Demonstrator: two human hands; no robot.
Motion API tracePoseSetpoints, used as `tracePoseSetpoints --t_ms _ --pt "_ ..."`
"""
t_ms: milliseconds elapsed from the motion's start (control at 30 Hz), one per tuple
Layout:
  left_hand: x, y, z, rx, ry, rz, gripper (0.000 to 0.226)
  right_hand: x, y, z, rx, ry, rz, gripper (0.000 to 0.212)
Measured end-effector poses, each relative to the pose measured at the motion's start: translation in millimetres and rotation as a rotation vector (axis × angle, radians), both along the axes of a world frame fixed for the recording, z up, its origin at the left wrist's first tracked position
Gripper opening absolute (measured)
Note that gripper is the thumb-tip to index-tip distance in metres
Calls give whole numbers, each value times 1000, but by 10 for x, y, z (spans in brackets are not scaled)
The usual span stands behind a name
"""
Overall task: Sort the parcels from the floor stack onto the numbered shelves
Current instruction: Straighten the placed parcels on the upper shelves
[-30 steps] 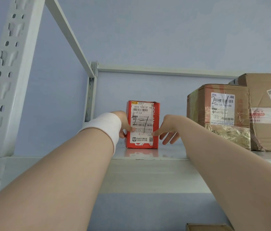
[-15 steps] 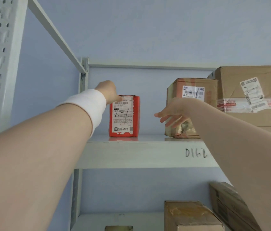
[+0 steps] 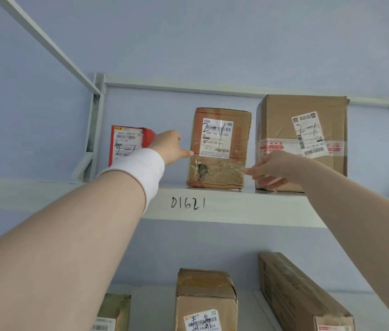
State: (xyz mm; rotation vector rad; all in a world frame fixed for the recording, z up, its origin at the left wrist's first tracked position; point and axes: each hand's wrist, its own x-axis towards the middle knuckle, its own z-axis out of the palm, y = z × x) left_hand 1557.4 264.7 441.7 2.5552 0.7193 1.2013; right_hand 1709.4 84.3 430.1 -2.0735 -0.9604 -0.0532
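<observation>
A small red parcel (image 3: 126, 144) marked "2-1" stands upright at the left end of the upper shelf (image 3: 236, 209), whose edge reads "D1621". My left hand (image 3: 170, 146), above a white wristband, reaches past it, and its fingertip touches the left edge of the middle brown parcel (image 3: 219, 149). My right hand (image 3: 272, 170) has its fingers spread at that parcel's lower right corner, in front of the large brown parcel (image 3: 301, 139). Neither hand holds anything.
The shelf's metal upright (image 3: 95, 130) stands just left of the red parcel. On the lower shelf sit a brown box (image 3: 205, 299), a long brown carton (image 3: 301, 295) and a small parcel (image 3: 113, 311). A blue wall lies behind.
Both hands let go of the red parcel, which now stands alone on the shelf, and moved right to the middle brown parcel. My view has dropped and shifted right.
</observation>
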Motion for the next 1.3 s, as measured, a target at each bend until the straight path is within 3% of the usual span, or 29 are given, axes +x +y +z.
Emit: tracePoseSetpoints --t_ms 233,500,733,867,1300 --pt "325 -92 -85 -80 110 15 66 319 -83 -49 49 -34 -69 53" --pt "453 270 -19 -292 177 -70 79 350 251 90 -69 -36 11 62" --pt "599 353 82 -440 283 -145 54 501 524 154 -164 66 87 57" --pt "674 359 168 -421 391 -106 44 565 610 236 -215 87 134 45" --pt "815 563 325 -400 527 -3 49 716 860 374 -341 16 149 49"
